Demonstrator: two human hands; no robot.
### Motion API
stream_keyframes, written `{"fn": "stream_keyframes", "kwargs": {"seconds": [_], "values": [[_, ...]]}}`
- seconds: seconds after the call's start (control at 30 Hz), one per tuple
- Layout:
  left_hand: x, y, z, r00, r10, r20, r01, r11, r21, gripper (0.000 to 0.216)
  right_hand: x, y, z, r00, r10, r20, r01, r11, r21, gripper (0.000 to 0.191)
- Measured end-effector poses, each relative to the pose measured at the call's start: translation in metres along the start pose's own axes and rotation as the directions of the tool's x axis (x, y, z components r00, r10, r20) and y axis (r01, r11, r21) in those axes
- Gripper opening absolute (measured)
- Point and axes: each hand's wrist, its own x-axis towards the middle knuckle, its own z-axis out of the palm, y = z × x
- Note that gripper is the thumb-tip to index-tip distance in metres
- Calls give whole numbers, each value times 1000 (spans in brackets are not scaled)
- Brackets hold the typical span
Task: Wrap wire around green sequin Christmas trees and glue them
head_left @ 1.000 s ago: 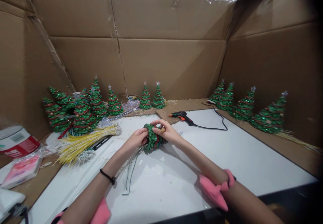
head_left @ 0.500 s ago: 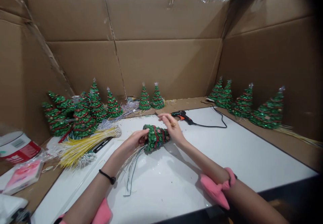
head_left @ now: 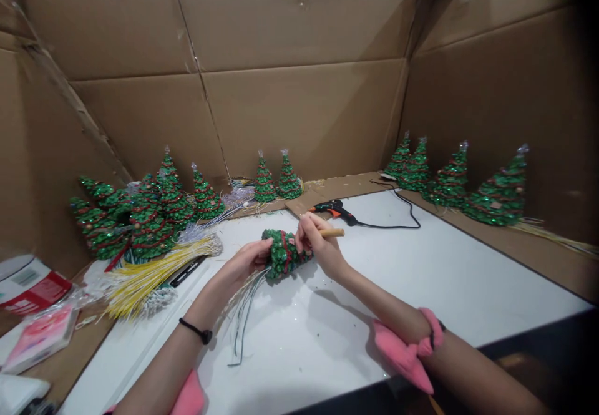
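A person's left hand (head_left: 250, 262) is closed around the base end of a small green tree (head_left: 282, 254) wound with red bands. The tree is tipped on its side near the middle of the white tabletop (head_left: 374, 290), somewhat toward the far edge. Whether it rests on the surface or is held just above it cannot be told. The right hand (head_left: 318, 248) presses against the tree's other end, its fingers pinched on a tan stick (head_left: 332, 233) that points toward the right edge. Thin pale strands (head_left: 243, 315) trail from the tree's base toward the near edge. A black band (head_left: 196, 332) circles the left wrist and a pink cuff (head_left: 402, 352) is bunched on the right forearm.

Just beyond the right hand, near the far edge, lies a black and orange glue gun (head_left: 334, 209), its cable (head_left: 402, 212) curving toward the far right corner. A cluster of finished trees (head_left: 140, 215) stands off the far left corner, beside a sheaf of yellow strands (head_left: 154, 271). Two trees (head_left: 276, 181) stand past the far edge, and a row of trees (head_left: 449, 181) lines the right edge. Cardboard walls (head_left: 304, 109) enclose three sides. A red and white container (head_left: 28, 281) and a pink packet (head_left: 37, 334) lie beyond the left edge.
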Motion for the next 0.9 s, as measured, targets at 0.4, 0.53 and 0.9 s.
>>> {"fn": "stream_keyframes", "kwargs": {"seconds": [0.4,0.53,0.9], "values": [[-1,1,2,1000,-4,14,4,1000,16,35,-2,0,3,996,40,79,-46,997,69,25],[-1,1,2,1000,3,7,-2,1000,-18,40,-2,2,3,996,30,83,-36,997,71,26],[2,-2,-1,1000,14,-5,-14,1000,-12,44,-3,4,3,997,2,77,-8,997,73,26]]}}
